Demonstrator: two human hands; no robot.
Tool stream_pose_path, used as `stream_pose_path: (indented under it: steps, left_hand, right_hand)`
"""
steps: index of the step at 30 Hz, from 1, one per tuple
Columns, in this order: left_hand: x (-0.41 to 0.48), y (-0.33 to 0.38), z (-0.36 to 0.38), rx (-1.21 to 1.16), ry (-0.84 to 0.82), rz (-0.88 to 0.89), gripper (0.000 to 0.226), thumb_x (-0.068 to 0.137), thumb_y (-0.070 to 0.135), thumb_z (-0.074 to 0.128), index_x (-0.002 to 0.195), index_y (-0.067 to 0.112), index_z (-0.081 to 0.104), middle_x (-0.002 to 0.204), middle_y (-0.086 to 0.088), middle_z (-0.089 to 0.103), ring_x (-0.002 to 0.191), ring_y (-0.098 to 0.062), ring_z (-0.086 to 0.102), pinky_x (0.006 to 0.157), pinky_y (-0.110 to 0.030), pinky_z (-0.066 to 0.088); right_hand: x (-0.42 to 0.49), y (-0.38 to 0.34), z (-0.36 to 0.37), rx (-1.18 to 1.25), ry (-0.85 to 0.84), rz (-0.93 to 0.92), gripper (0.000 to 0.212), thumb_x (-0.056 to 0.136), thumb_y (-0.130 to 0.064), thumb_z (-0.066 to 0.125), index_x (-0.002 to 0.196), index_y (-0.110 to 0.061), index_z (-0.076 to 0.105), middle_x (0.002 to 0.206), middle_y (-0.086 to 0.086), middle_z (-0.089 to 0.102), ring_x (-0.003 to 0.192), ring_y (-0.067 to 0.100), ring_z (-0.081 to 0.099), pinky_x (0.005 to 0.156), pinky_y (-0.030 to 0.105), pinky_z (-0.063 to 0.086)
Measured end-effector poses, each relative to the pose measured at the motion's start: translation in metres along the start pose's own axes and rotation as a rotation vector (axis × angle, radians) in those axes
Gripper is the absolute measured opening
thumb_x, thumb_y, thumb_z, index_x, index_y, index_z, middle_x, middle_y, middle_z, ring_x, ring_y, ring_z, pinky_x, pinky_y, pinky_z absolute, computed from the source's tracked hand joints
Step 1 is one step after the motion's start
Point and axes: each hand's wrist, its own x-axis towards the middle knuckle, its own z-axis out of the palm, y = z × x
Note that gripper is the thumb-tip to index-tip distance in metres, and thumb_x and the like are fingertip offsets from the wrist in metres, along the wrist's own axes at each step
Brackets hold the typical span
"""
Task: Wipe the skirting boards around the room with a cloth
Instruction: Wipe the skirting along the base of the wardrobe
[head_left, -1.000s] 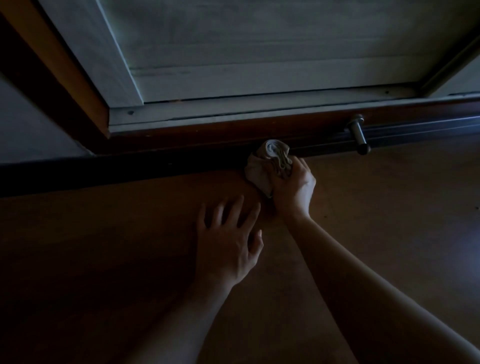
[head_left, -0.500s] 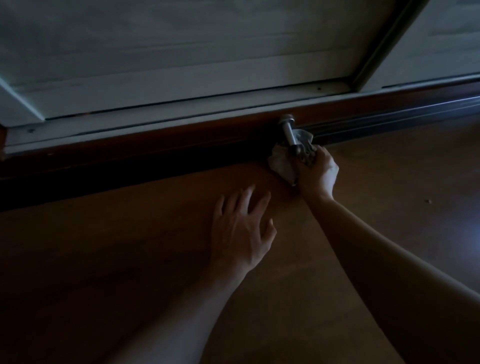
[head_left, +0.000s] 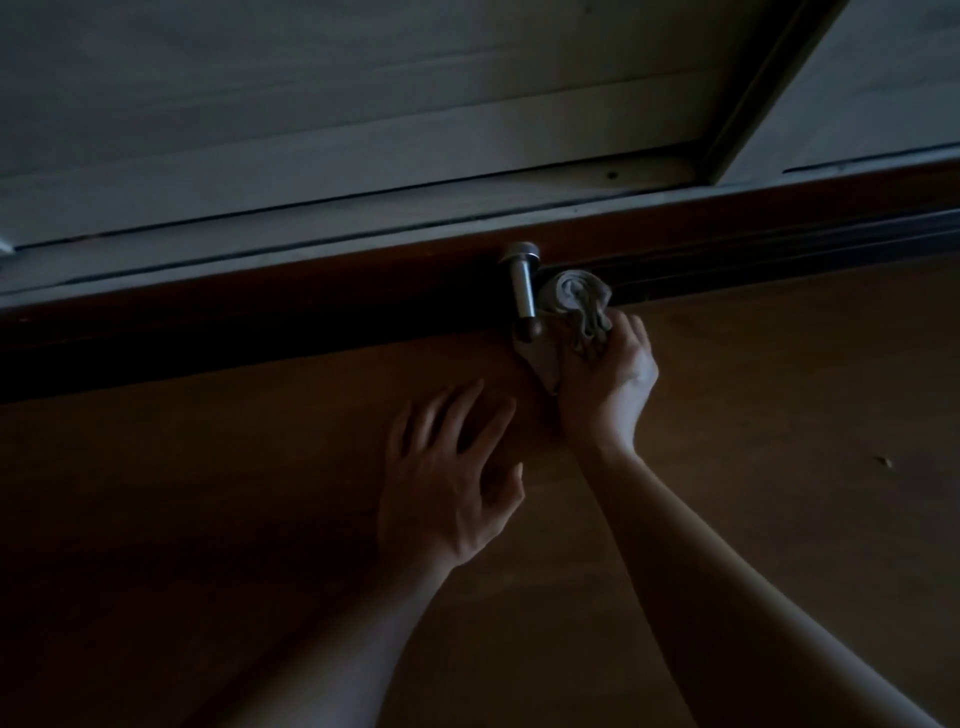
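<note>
Dim scene; cloth (head_left: 571, 306) is held bunched in the right hand (head_left: 608, 384), fingers curled round its lower part; the wad's upper end is pressed against the dark skirting board (head_left: 260, 322), just right of a metal door stop (head_left: 523, 291) and touching it; the wad's long axis runs from the board back toward the viewer, angled slightly left, its lower tip near the floor (head_left: 208, 493); the skirting board's long axis is seen running left to right across the frame, rising a little to the right; the door stop is seen sticking out from the board toward the viewer, dark tip nearest; the left hand (head_left: 447, 478) is laid palm-down over the floor, released, fingers straight and spread, pointed at the board, nothing held; a pale panel (head_left: 363, 104) is seen above the board.
</note>
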Motion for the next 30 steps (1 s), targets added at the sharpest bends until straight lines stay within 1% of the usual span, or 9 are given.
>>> stream_pose_path:
  steps: [2,5,7,10,14,20,23,28,30]
  left_hand:
    - [0.0,0.002,-0.001,0.009,0.016,-0.008,0.059,0.089,0.06,0.046,0.145,0.04,0.048,0.158,0.003,0.038,0.143,-0.025,0.036,0.117,-0.055,0.025]
    - [0.002,0.003,-0.002,0.014,0.002,-0.032,0.06,0.087,0.06,0.045,0.144,0.042,0.048,0.156,0.002,0.04,0.141,-0.027,0.037,0.115,-0.056,0.026]
    - [0.001,0.004,-0.003,0.029,-0.021,-0.028,0.061,0.087,0.06,0.042,0.145,0.042,0.046,0.157,0.002,0.037,0.141,-0.028,0.034,0.115,-0.057,0.024]
    - [0.002,0.004,-0.002,0.015,0.007,-0.029,0.061,0.086,0.059,0.043,0.144,0.041,0.049,0.156,0.002,0.039,0.14,-0.028,0.036,0.115,-0.056,0.024]
    - [0.003,0.004,-0.005,0.014,-0.007,-0.033,0.061,0.086,0.059,0.043,0.144,0.04,0.05,0.156,0.002,0.04,0.14,-0.026,0.036,0.116,-0.057,0.024]
    - [0.003,0.003,-0.007,0.001,-0.031,-0.033,0.06,0.087,0.061,0.043,0.144,0.042,0.048,0.158,0.004,0.038,0.144,-0.023,0.033,0.118,-0.054,0.023]
    - [0.003,0.003,-0.007,0.005,-0.02,-0.017,0.059,0.087,0.059,0.043,0.143,0.042,0.051,0.156,0.003,0.041,0.142,-0.024,0.037,0.117,-0.055,0.025]
    - [0.002,0.002,-0.005,-0.002,0.007,-0.016,0.059,0.087,0.059,0.042,0.143,0.042,0.05,0.156,0.004,0.041,0.14,-0.024,0.04,0.116,-0.056,0.027]
    - [0.003,0.001,-0.005,0.005,0.006,-0.007,0.06,0.088,0.06,0.042,0.144,0.042,0.048,0.157,0.004,0.04,0.141,-0.025,0.039,0.117,-0.056,0.026]
  right_hand:
    - [-0.004,-0.004,0.001,0.027,-0.058,-0.007,0.011,0.087,-0.012,0.066,0.093,-0.004,0.064,0.09,-0.002,0.055,0.071,0.006,0.047,0.068,0.019,0.038]
    - [0.002,-0.003,-0.009,0.051,-0.024,0.087,0.012,0.09,-0.017,0.062,0.094,-0.005,0.062,0.093,0.004,0.059,0.089,0.023,0.059,0.086,0.047,0.048]
    - [0.005,-0.002,-0.013,0.048,0.01,0.109,0.01,0.091,-0.016,0.061,0.093,-0.007,0.061,0.093,0.002,0.059,0.092,0.024,0.059,0.087,0.053,0.048]
    - [0.001,-0.004,-0.01,0.039,-0.051,0.013,0.012,0.088,-0.014,0.061,0.097,-0.007,0.063,0.094,-0.001,0.058,0.085,0.017,0.057,0.08,0.045,0.051]
    - [0.007,0.0,-0.012,-0.004,-0.025,0.001,0.017,0.087,-0.012,0.064,0.102,-0.005,0.065,0.098,0.005,0.062,0.088,0.021,0.059,0.079,0.039,0.048]
    - [0.01,0.006,-0.011,0.0,0.15,0.181,0.013,0.09,-0.013,0.064,0.101,-0.007,0.065,0.098,-0.002,0.059,0.086,0.011,0.054,0.079,0.027,0.045]
    - [0.004,-0.003,-0.004,0.039,0.154,0.233,0.013,0.092,-0.015,0.06,0.101,-0.007,0.065,0.098,-0.005,0.056,0.086,0.008,0.051,0.079,0.022,0.041]
    - [0.009,0.002,-0.02,-0.015,-0.021,0.058,0.015,0.091,-0.015,0.063,0.104,-0.009,0.064,0.101,-0.003,0.058,0.093,0.017,0.056,0.082,0.032,0.044]
    - [0.015,0.005,-0.027,-0.051,-0.021,0.061,0.015,0.09,-0.018,0.065,0.104,-0.01,0.065,0.102,-0.001,0.06,0.095,0.018,0.057,0.083,0.034,0.045]
